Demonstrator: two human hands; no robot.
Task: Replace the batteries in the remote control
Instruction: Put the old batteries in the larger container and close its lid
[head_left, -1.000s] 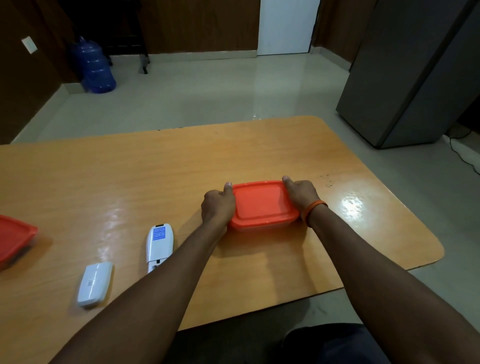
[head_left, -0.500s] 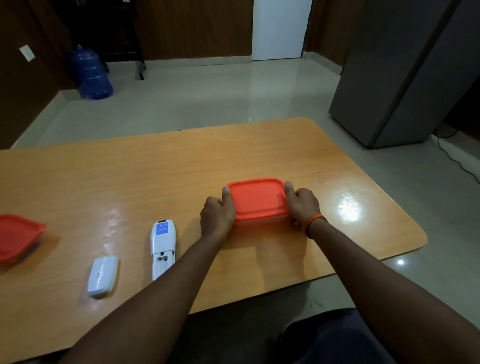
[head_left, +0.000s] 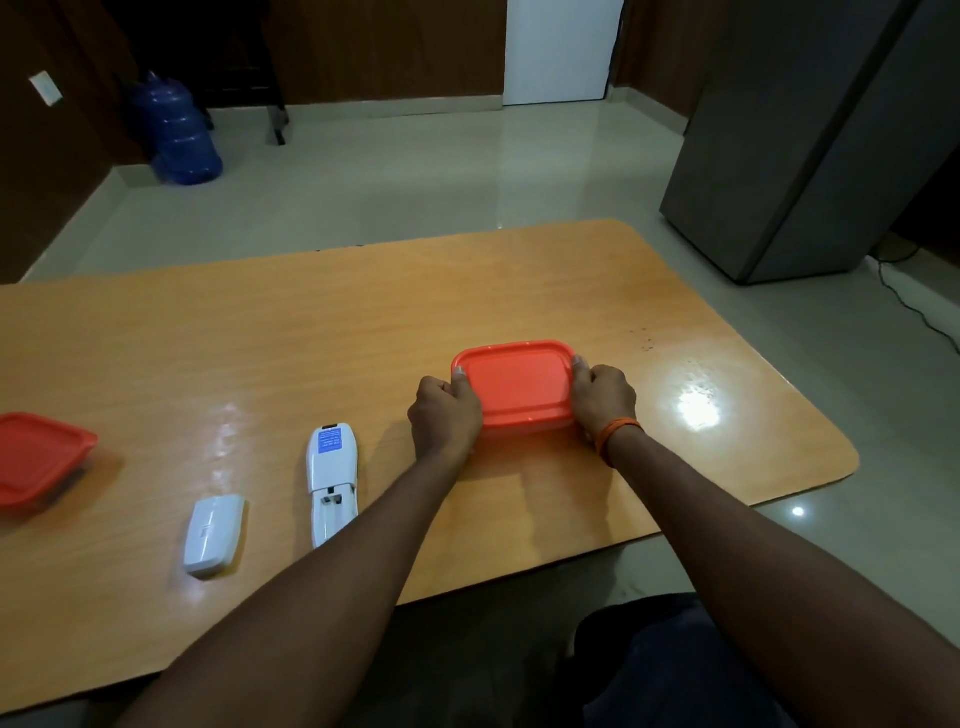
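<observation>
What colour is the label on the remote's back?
Blue, on the remote, head view.

On table (head_left: 363, 322), right of centre: lidded box (head_left: 517, 384), left hand (head_left: 444, 415) against its left side, right hand (head_left: 605, 400) against its right side. Left of box, apart from it: remote control (head_left: 331, 480), face down, battery bay toward near edge. Further left, just beside remote control: battery cover (head_left: 214, 535). At far left edge of table: second lidded box (head_left: 39, 457). On floor beyond table, far left: water jug (head_left: 179, 135). Right of table: cabinet (head_left: 810, 145).
</observation>
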